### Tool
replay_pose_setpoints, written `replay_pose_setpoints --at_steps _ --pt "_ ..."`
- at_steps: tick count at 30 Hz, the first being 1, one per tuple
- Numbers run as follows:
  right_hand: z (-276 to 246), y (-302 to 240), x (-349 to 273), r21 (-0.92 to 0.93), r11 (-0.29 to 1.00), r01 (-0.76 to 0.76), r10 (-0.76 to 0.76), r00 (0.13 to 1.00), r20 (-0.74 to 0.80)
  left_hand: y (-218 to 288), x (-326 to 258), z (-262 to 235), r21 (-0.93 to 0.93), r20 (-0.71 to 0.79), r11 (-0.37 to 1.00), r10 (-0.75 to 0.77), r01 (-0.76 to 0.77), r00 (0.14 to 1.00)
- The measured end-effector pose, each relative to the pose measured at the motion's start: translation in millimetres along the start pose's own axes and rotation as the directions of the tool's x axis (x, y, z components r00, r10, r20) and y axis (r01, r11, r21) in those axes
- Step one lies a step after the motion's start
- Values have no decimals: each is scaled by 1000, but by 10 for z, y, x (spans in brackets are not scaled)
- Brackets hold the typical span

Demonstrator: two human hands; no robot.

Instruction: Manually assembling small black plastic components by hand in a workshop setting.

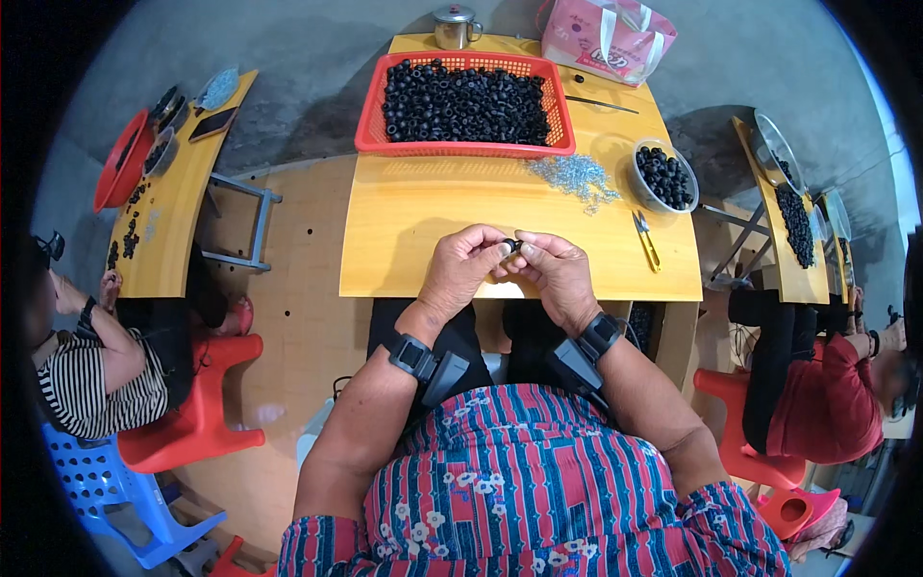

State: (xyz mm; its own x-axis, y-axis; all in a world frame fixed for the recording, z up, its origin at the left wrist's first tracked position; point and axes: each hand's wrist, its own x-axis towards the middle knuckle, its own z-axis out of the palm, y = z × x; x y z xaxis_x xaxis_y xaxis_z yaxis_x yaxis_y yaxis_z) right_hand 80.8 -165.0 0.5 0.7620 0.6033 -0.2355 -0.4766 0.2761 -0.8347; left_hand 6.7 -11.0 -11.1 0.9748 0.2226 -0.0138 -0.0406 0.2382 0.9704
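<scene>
Both hands (pixel 510 269) pinch ring (pixel 511 248) over table edge (pixel 385 288).

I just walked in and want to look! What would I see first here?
The big red basket heaped with small black rings, at the far side of the yellow table. Nearer, the left hand and right hand meet over the table's near edge, pinching one small black ring between them.

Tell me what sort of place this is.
Probably a small hand-assembly workshop. A red basket full of black rings stands on the yellow table, beside a pile of metal clips. Both hands, left hand and right hand, pinch one black ring, and people sit at similar tables on both sides.
</scene>
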Motion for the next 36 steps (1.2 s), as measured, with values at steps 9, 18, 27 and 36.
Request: replay_pose_setpoints --at_steps 9,18,27,36 --pt "-143 -18 95 183 956 -231 196 963 187 -28 9 -24 2 -35 1000 -2 2 999" --pt "-96 -63 110 259 914 -312 232 926 297 -88 17 -40 96 -74 992 95 -88 993" --pt "-165 -129 147 154 942 -298 250 930 270 -28 13 -6 136 -24 987 84 -80 996" --pt "-106 -214 121 89 945 -314 294 937 191 62 35 -19 429 81 880 189 -205 979"
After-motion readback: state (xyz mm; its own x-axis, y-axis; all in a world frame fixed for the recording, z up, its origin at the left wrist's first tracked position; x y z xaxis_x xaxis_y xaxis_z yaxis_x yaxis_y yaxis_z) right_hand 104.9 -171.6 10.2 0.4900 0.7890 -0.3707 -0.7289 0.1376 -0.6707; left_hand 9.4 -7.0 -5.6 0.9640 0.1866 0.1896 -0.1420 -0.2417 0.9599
